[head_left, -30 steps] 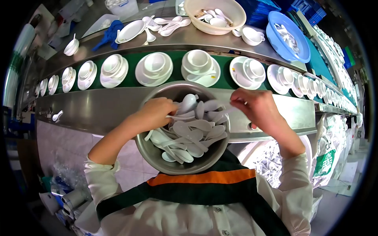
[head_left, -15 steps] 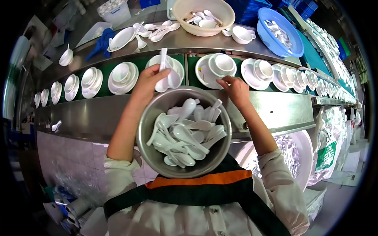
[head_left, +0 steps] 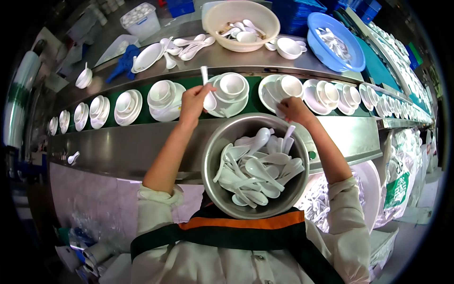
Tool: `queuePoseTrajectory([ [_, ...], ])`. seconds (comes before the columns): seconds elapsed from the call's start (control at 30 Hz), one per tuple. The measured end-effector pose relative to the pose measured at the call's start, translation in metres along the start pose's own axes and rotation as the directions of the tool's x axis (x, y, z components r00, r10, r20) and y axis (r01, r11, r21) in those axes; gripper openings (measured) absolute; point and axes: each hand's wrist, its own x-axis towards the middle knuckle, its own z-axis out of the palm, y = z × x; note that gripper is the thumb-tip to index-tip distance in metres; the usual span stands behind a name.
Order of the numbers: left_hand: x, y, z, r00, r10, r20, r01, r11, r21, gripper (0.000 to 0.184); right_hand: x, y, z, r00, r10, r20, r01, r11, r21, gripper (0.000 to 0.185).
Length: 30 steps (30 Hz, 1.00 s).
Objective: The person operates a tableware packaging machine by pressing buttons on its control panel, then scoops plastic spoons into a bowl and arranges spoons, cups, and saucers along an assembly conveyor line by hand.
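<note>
My left hand (head_left: 193,105) is closed on a white soup spoon (head_left: 209,100), its handle pointing up and away. The spoon is over the left edge of a plate set with a white cup (head_left: 232,84). My right hand (head_left: 296,111) has its fingers drawn together at the front edge of another plate (head_left: 269,93) bearing a cup (head_left: 289,87); what they pinch, if anything, is hidden. Between my forearms, against the apron, sits a steel bowl (head_left: 208,176) heaped with white soup spoons (head_left: 261,171).
Plate-and-cup sets line a green conveyor belt (head_left: 254,105) to both sides. Behind it, a steel ledge carries a cream basin (head_left: 242,41), a blue basin (head_left: 329,62), a blue glove (head_left: 124,61) and loose spoons (head_left: 194,46). Below right stands a large tub (head_left: 371,189) of spoons.
The plate sets have shifted right along the belt. Both hands and the steel bowl have moved right too. The left hand still holds a spoon.
</note>
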Motion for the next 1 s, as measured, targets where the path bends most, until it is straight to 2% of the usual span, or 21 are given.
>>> queuePoseTrajectory([
  [0.1,0.006,-0.024,-0.039,0.998,-0.045,-0.039,0.047,0.998,0.051,0.024,0.010,-0.002,0.007,0.998,0.046,0.050,-0.038,0.987,-0.154,0.031],
  [0.17,0.002,-0.039,-0.063,0.993,-0.062,-0.105,0.077,0.985,0.152,0.019,0.011,-0.027,0.004,0.989,-0.066,0.130,0.108,0.932,-0.347,0.033],
  [0.2,-0.001,-0.042,-0.074,0.990,-0.063,-0.129,0.081,0.986,0.146,0.019,0.016,-0.037,0.005,0.986,0.122,0.116,-0.082,0.949,-0.304,0.034],
  [0.27,-0.010,-0.041,-0.100,0.992,-0.051,-0.115,0.078,0.965,0.251,0.018,0.030,-0.055,0.012,0.970,-0.207,0.125,0.237,0.722,-0.650,0.033],
  [0.3,-0.014,-0.040,-0.111,0.990,-0.028,-0.137,0.063,0.964,0.259,0.019,0.037,-0.083,0.019,0.961,-0.217,0.172,0.275,0.674,-0.686,0.033],
  [0.33,-0.015,-0.039,-0.120,0.989,-0.029,-0.147,0.067,0.964,0.258,0.019,0.041,-0.120,0.033,0.952,-0.220,0.213,0.305,0.626,-0.718,0.033],
  [0.4,-0.015,-0.038,-0.137,0.980,-0.013,-0.200,0.093,0.912,0.398,0.016,0.043,-0.174,0.070,0.877,-0.369,0.308,0.481,0.680,-0.553,0.029],
  [0.43,-0.013,-0.041,-0.145,0.977,0.007,-0.212,0.087,0.900,0.428,0.017,0.051,-0.198,0.097,0.864,-0.297,0.406,0.496,0.644,-0.583,0.025],
  [0.47,-0.010,-0.043,-0.150,0.974,0.069,-0.214,0.046,0.870,0.491,0.018,0.057,-0.207,0.125,0.818,-0.359,0.450,0.574,0.561,-0.596,0.020],
  [0.5,-0.007,-0.048,-0.156,0.965,0.115,-0.235,0.028,0.848,0.530,0.019,0.063,-0.219,0.152,0.799,-0.342,0.494,0.600,0.428,-0.676,0.017],
  [0.53,-0.004,-0.052,-0.163,0.954,0.161,-0.252,0.010,0.824,0.567,0.020,0.067,-0.229,0.169,0.802,-0.340,0.491,0.597,0.469,-0.651,0.017],
  [0.6,0.002,-0.059,-0.174,0.946,0.183,-0.268,0.020,0.791,0.611,0.019,0.084,-0.236,0.203,0.831,-0.314,0.459,0.556,0.441,-0.705,0.018],
  [0.7,0.006,-0.057,-0.184,0.927,0.197,-0.318,0.079,0.729,0.680,0.018,0.087,-0.233,0.200,0.821,-0.388,0.419,0.563,0.429,-0.706,0.019],
  [0.77,0.015,-0.063,-0.191,0.922,0.204,-0.328,0.096,0.703,0.705,0.019,0.079,-0.236,0.163,0.862,-0.367,0.350,0.505,0.682,-0.529,0.023],
  [0.8,0.019,-0.066,-0.192,0.921,0.211,-0.328,0.104,0.677,0.728,0.020,0.109,-0.203,0.160,0.667,-0.509,0.545,0.743,0.511,-0.433,0.029],
  [0.83,0.011,-0.047,-0.181,0.933,0.066,-0.354,0.185,0.756,0.628,0.021,0.084,-0.218,0.116,0.777,-0.273,0.567,0.516,0.792,-0.327,0.029],
  [0.87,0.015,-0.049,-0.183,0.934,0.065,-0.352,0.183,0.757,0.627,0.021,0.077,-0.206,0.088,0.787,-0.316,0.529,0.479,0.855,-0.202,0.028],
  [0.9,0.021,-0.053,-0.188,0.951,-0.021,-0.309,0.216,0.763,0.610,0.023,0.075,-0.188,0.063,0.830,-0.255,0.496,0.370,0.917,-0.148,0.031],
  [0.93,0.027,-0.056,-0.192,0.960,-0.108,-0.260,0.247,0.763,0.597,0.025,0.067,-0.173,0.032,0.881,-0.183,0.437,0.184,0.982,0.041,0.028],
  [0.97,0.027,-0.051,-0.196,0.960,-0.096,-0.262,0.253,0.695,0.673,0.028,0.067,-0.155,0.001,0.902,-0.181,0.391,0.155,0.983,0.097,0.024],
  [1.0,0.023,-0.039,-0.195,0.957,-0.039,-0.287,0.256,0.574,0.778,0.027,0.069,-0.122,-0.031,0.878,-0.402,0.259,0.280,0.871,0.402,0.027],
])
